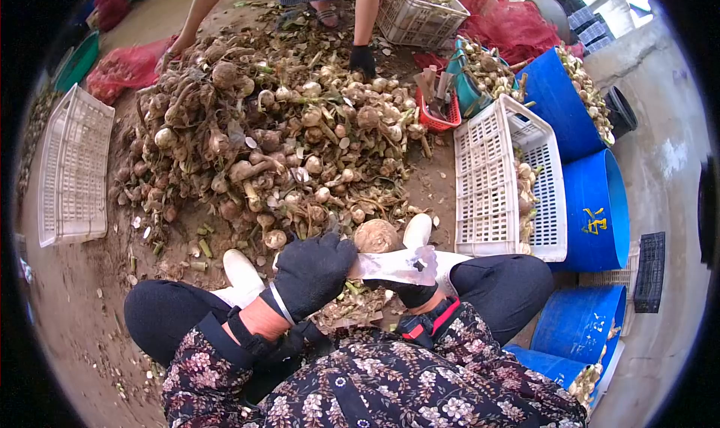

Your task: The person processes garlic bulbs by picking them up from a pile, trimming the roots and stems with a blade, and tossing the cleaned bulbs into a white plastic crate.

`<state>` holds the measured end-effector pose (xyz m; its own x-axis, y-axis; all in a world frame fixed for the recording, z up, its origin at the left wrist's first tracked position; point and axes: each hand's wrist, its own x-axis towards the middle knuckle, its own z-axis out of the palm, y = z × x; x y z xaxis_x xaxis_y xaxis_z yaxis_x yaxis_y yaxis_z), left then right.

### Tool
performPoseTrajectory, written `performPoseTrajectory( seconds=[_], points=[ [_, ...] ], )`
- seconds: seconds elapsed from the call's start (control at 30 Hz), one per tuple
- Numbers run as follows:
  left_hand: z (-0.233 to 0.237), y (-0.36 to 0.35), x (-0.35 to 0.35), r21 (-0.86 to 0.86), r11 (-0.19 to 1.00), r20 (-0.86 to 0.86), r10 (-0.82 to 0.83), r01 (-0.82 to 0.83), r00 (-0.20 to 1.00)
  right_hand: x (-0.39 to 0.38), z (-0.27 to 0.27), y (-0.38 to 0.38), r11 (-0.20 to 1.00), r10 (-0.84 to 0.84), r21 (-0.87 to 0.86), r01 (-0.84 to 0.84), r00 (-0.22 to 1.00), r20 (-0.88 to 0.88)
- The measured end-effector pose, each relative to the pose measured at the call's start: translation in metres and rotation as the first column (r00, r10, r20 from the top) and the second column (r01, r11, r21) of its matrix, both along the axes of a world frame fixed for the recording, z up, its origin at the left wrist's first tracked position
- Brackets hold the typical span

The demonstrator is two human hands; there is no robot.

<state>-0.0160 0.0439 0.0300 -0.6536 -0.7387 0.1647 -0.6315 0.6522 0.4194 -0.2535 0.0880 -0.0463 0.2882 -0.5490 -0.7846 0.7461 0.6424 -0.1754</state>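
Note:
My left hand [311,274], in a black glove with a pale band at the wrist, is closed; what its fingers grip is hidden. My right hand [409,289], also black-gloved, is just to the right, its fingers mostly covered by a pale, shiny flat piece [394,265] that spans the gap between both hands. I cannot make out what this piece is. Just beyond the hands stands a round brown block [376,237]. A large heap of soil-covered bulbs with stalks [300,143] spreads in front of it.
Another person's black-gloved hand [362,60] reaches into the heap's far side. White crates [75,165] stand left and right. A red basket [439,109] holds tools. Blue barrels [592,210] line the right side. Red mesh bags [127,68] lie at the back.

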Motion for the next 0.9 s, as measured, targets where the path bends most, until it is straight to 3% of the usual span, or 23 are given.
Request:
performPoseTrajectory(
  seconds=[0.07, 0.1, 0.13, 0.17, 0.2, 0.23, 0.33, 0.37, 0.4, 0.43, 0.47, 0.5, 0.53, 0.57, 0.6, 0.63, 0.67, 0.7, 0.73, 0.77, 0.83, 0.87, 0.9],
  points=[
    [-0.001, 0.000, -0.001, 0.005, 1.000, -0.007, 0.000, 0.000, 1.000, 0.014, 0.027, -0.009, 0.982, -0.097, 0.177, 0.067, 0.981, 0.166],
    [-0.002, -0.001, 0.000, 0.010, 1.000, -0.015, 0.004, -0.004, 1.000, 0.015, 0.008, -0.010, 0.982, -0.097, 0.176, 0.067, 0.981, 0.166],
    [-0.006, -0.003, 0.000, 0.010, 1.000, -0.015, 0.005, -0.005, 1.000, 0.016, -0.031, -0.012, 0.961, 0.122, -0.221, -0.168, 0.970, -0.210],
    [-0.011, -0.005, 0.000, 0.002, 0.999, -0.061, 0.035, -0.035, 0.998, 0.018, -0.070, -0.015, 0.737, 0.152, -0.459, -0.496, 0.784, -0.603],
    [-0.015, -0.007, 0.001, -0.005, 0.998, -0.107, 0.064, -0.065, 0.992, 0.019, -0.087, -0.016, 0.388, -0.018, -0.455, -0.801, 0.488, -0.873],
    [-0.015, -0.009, 0.001, -0.008, 0.998, -0.107, 0.065, -0.067, 0.992, 0.032, -0.054, -0.024, 0.386, -0.019, -0.456, -0.802, 0.487, -0.873],
    [-0.033, -0.022, 0.009, 0.002, 0.996, -0.031, 0.088, -0.088, 0.996, 0.051, 0.062, -0.012, 0.874, 0.224, -0.253, -0.415, 0.806, -0.549],
    [-0.062, -0.038, 0.020, 0.100, 0.969, 0.088, 0.216, -0.224, 0.972, 0.019, -0.009, -0.010, 0.663, 0.181, -0.626, -0.410, 0.899, -0.398],
    [-0.080, -0.054, 0.035, 0.178, 0.913, 0.214, 0.328, -0.367, 0.920, 0.023, -0.009, -0.006, 0.516, 0.098, -0.716, -0.470, 0.863, -0.496],
    [-0.086, -0.069, 0.052, 0.316, 0.860, 0.321, 0.301, -0.401, 0.898, 0.027, -0.002, -0.003, 0.356, -0.005, -0.767, -0.534, 0.820, -0.573],
    [-0.081, -0.069, 0.051, 0.355, 0.827, 0.251, 0.365, -0.436, 0.897, 0.029, 0.028, -0.002, 0.447, 0.002, -0.815, -0.369, 0.911, -0.412],
    [-0.074, -0.069, 0.052, 0.392, 0.800, 0.195, 0.411, -0.455, 0.890, 0.012, -0.021, -0.008, 0.685, 0.140, -0.674, -0.277, 0.958, -0.251],
    [-0.084, -0.067, 0.049, 0.359, 0.860, 0.092, 0.354, -0.363, 0.931, 0.002, -0.044, -0.017, 0.821, 0.228, -0.566, -0.075, 0.952, 0.204],
    [-0.092, -0.066, 0.042, 0.318, 0.906, -0.017, 0.300, -0.279, 0.954, -0.008, -0.052, -0.030, 0.928, 0.222, -0.371, 0.031, 0.753, 0.619],
    [-0.035, -0.052, 0.019, 0.352, 0.872, -0.085, 0.391, -0.340, 0.916, -0.014, -0.036, -0.035, 0.520, 0.519, -0.851, -0.069, 0.817, 0.251],
    [-0.015, -0.042, 0.008, 0.359, 0.869, -0.091, 0.396, -0.340, 0.914, -0.012, -0.026, -0.029, 0.524, 0.521, -0.848, -0.078, 0.817, 0.246],
    [-0.003, -0.033, 0.001, 0.282, 0.923, -0.147, 0.313, -0.264, 0.938, -0.009, -0.017, -0.021, 0.635, 0.312, -0.762, -0.130, 0.945, 0.099],
    [0.004, -0.027, -0.001, 0.193, 0.963, -0.189, 0.223, -0.186, 0.956, -0.002, -0.006, -0.016, 0.737, 0.102, -0.662, -0.134, 0.991, -0.087],
    [0.008, -0.024, -0.002, 0.191, 0.963, -0.185, 0.227, -0.192, 0.956, 0.008, 0.010, -0.013, 0.867, -0.038, -0.498, -0.031, 0.991, -0.128],
    [0.009, -0.021, -0.003, 0.154, 0.979, -0.159, 0.161, -0.136, 0.974, -0.001, -0.009, -0.016, 0.815, 0.081, -0.577, -0.055, 0.996, 0.020],
    [0.012, -0.016, -0.006, 0.127, 0.989, -0.132, 0.090, -0.073, 0.987, -0.003, -0.019, -0.017, 0.447, 0.195, -0.713, -0.541, 0.836, -0.512],
    [0.013, -0.015, -0.008, 0.121, 0.990, -0.119, 0.083, -0.069, 0.989, -0.004, -0.021, -0.015, 0.450, 0.198, -0.710, -0.542, 0.836, -0.513],
    [0.014, -0.014, -0.008, 0.112, 0.991, -0.106, 0.079, -0.067, 0.991, -0.004, -0.022, -0.013, 0.498, 0.256, -0.570, -0.654, 0.738, -0.624]
  ],
)
